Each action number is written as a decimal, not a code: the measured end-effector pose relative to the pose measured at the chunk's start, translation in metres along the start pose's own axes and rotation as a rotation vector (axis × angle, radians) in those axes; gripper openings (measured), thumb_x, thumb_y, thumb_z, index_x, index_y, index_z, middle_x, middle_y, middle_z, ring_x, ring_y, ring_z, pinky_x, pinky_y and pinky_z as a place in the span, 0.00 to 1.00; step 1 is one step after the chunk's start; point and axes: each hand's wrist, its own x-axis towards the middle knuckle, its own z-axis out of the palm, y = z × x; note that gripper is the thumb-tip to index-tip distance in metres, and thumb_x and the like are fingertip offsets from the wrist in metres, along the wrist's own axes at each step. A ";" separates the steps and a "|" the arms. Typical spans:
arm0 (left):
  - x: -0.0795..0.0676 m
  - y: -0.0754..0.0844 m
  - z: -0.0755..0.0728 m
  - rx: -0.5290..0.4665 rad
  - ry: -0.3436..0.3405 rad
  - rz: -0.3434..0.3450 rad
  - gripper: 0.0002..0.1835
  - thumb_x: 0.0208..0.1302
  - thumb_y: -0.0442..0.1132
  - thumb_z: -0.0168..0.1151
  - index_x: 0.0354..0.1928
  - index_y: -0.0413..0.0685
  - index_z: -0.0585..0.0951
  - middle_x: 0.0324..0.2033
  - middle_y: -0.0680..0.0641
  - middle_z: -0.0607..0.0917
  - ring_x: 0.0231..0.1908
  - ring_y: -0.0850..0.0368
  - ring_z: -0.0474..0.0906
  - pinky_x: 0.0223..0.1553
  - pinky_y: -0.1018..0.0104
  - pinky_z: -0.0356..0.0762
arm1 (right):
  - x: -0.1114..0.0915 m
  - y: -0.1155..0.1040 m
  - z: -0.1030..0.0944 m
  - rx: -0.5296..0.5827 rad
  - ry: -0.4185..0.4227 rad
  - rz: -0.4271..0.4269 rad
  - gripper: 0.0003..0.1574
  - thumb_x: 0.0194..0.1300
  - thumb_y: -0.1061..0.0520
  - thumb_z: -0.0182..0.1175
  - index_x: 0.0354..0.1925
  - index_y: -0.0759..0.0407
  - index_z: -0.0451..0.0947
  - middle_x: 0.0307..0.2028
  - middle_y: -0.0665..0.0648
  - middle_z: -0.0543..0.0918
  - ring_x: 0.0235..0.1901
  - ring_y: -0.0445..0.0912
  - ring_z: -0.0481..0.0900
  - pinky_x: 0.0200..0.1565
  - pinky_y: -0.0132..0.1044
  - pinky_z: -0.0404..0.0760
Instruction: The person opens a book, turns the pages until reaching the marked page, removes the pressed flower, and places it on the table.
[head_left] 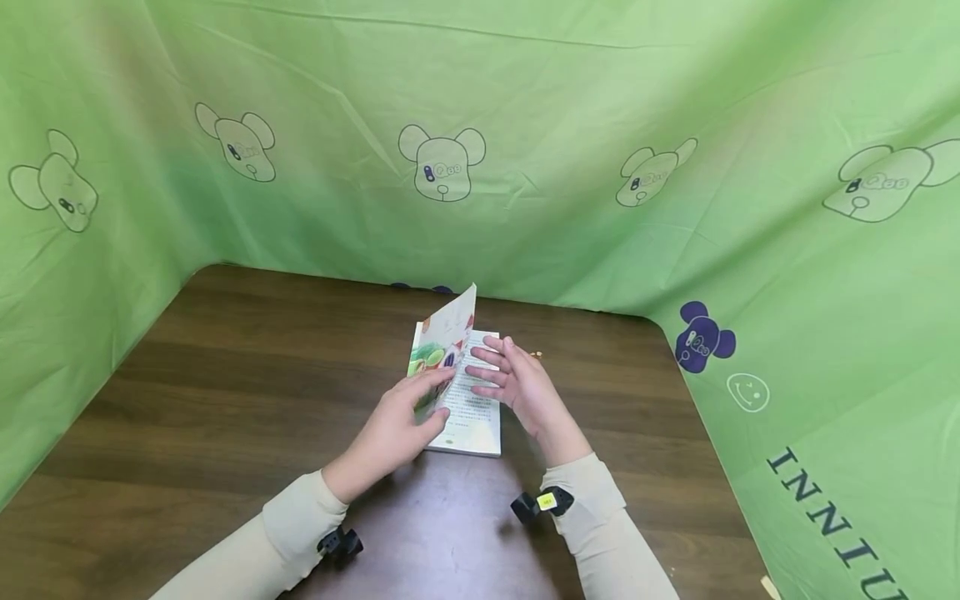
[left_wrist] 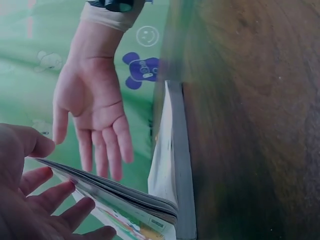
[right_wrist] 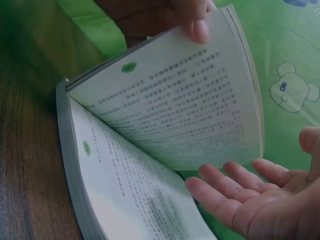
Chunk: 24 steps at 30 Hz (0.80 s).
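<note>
A paperback book (head_left: 474,417) lies open on the table, with a thick section of leaves and its illustrated cover standing up at a slant. My left hand (head_left: 393,427) holds this raised section: the fingers lie against the cover side, and in the right wrist view the thumb (right_wrist: 200,31) presses on the printed page (right_wrist: 165,95). Palm up in the left wrist view, my right hand (left_wrist: 95,100) has its fingers spread and grips nothing. Its fingertips (right_wrist: 210,175) are close to the free edge of the raised leaves; whether they touch is unclear.
The brown wooden table (head_left: 247,392) extends around the book. A green curtain (head_left: 337,208) with bear drawings surrounds the back and sides. A small orange-yellow item (head_left: 537,355) lies just beyond the right hand. Wrist cameras (head_left: 341,543) sit on both sleeves.
</note>
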 end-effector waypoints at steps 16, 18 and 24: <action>-0.003 -0.006 0.010 0.286 -0.210 0.178 0.31 0.66 0.35 0.69 0.71 0.52 0.75 0.73 0.46 0.72 0.73 0.42 0.67 0.71 0.48 0.67 | 0.002 0.005 0.001 -0.024 0.051 0.008 0.32 0.81 0.52 0.47 0.76 0.62 0.59 0.60 0.64 0.78 0.40 0.44 0.86 0.47 0.41 0.83; -0.004 -0.009 0.010 0.342 -0.228 0.209 0.33 0.65 0.35 0.70 0.72 0.54 0.75 0.73 0.46 0.71 0.73 0.43 0.67 0.70 0.49 0.69 | 0.000 0.007 0.001 -0.049 0.058 0.001 0.33 0.79 0.57 0.49 0.77 0.63 0.58 0.61 0.66 0.78 0.41 0.43 0.86 0.46 0.39 0.83; -0.006 -0.013 0.006 0.413 -0.283 0.245 0.37 0.62 0.33 0.72 0.73 0.56 0.73 0.75 0.48 0.69 0.73 0.44 0.66 0.67 0.48 0.72 | -0.004 0.010 0.001 -0.109 0.112 0.002 0.39 0.70 0.67 0.50 0.77 0.63 0.58 0.68 0.71 0.73 0.45 0.43 0.85 0.46 0.37 0.84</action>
